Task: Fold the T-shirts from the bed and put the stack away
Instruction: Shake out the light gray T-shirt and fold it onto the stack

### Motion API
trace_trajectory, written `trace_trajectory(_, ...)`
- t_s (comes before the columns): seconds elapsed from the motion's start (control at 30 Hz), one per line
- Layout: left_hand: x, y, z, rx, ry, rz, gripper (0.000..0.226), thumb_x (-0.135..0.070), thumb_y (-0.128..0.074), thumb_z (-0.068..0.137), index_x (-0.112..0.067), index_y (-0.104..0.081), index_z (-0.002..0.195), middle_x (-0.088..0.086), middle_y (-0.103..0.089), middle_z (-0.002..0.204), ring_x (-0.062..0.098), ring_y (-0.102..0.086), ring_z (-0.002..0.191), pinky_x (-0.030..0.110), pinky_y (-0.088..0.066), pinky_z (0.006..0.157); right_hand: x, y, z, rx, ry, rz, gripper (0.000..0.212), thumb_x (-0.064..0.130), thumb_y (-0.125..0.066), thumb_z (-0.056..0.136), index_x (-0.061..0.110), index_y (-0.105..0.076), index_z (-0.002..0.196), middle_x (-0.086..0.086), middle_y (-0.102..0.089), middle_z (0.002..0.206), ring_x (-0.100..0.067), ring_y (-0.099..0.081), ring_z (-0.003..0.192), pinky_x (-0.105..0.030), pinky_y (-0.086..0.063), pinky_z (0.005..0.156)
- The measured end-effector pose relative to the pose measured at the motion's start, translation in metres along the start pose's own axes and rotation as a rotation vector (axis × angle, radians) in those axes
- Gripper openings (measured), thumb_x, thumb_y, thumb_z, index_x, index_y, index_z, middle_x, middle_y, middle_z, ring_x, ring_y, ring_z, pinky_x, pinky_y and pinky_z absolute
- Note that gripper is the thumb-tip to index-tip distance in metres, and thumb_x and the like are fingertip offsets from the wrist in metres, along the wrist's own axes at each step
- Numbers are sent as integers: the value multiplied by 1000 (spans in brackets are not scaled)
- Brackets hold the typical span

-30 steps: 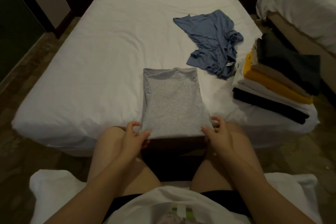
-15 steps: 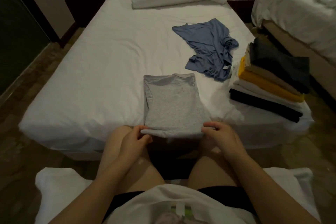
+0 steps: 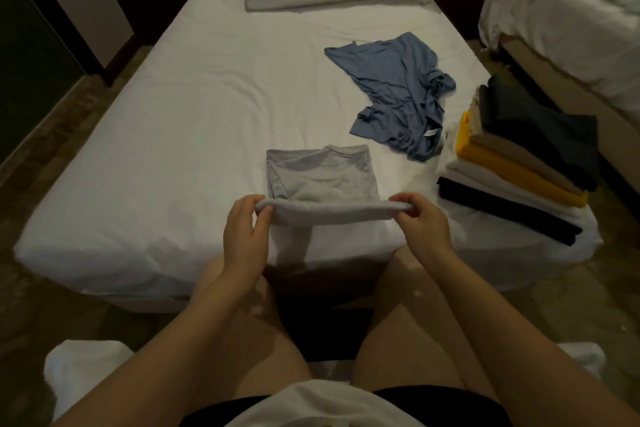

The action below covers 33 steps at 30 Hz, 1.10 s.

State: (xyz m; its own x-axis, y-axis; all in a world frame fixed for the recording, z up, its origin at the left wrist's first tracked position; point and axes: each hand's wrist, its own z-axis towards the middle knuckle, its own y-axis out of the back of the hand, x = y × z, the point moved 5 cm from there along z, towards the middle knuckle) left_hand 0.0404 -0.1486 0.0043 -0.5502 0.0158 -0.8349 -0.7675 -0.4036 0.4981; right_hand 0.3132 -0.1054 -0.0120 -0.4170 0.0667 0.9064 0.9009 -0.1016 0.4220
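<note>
The left hand [image 3: 244, 236] and right hand [image 3: 420, 222] pinch one folded grey T-shirt [image 3: 322, 180] by its edge; one crumpled blue T-shirt [image 3: 394, 90] and one multicoloured folded stack [image 3: 519, 163] lie nearby.

White T-shirt [image 3: 322, 402], loose hem over lap. Black shorts [image 3: 415, 406], short cut, thighs [image 3: 408, 350] bare. Forearms [image 3: 166, 350] bare. Left hand [image 3: 244, 232], right hand [image 3: 420, 222] bare.

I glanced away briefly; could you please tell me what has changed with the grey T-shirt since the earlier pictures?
The left hand and right hand, keeping their grip on its near corners, have lifted the near edge of the grey T-shirt off the bed and carried it toward the collar, starting a fold in half. The blue T-shirt and the folded stack stayed put.
</note>
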Motion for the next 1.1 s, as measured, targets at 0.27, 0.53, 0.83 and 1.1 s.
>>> trace_trajectory(0.27, 6, -39, 74, -130, 160, -81, 21, -25, -35, 101, -9, -47, 107, -5, -50, 86, 6, -47, 71, 15, -36, 60, 5, -36, 83, -102, -121, 51, 10, 28, -52, 95, 18, -50, 95, -1, -53, 95, -15, -50, 87, -25, -39, 68)
trace_trajectory(0.53, 62, -96, 159, -137, 339, 46, 22, -29, -32, 101, -12, -46, 100, 5, -53, 87, 23, -49, 79, 28, -34, 68, -20, -79, 167, -102, -151, -121, 20, 36, -48, 96, 16, -49, 96, -6, -61, 93, -27, -57, 87, -35, -43, 70)
trace_trajectory(0.83, 105, -120, 173, -186, 379, 229, 27, -32, -42, 98, -8, -53, 100, 1, -56, 89, 19, -50, 81, 26, -33, 67, -55, -108, 203, -162, -180, -472, 34, 46, -45, 94, 17, -51, 111, -7, -59, 110, -29, -57, 95, -32, -36, 69)
trace_trajectory(1.1, 100, -98, 137, 101, 711, 157, 60, -52, -45, 92, -2, -48, 123, 18, -56, 121, 35, -54, 110, 35, -40, 89, -52, -93, 173, -2, -281, -374, 50, 51, -45, 92, 9, -56, 116, -12, -60, 113, -31, -55, 105, -36, -43, 85)
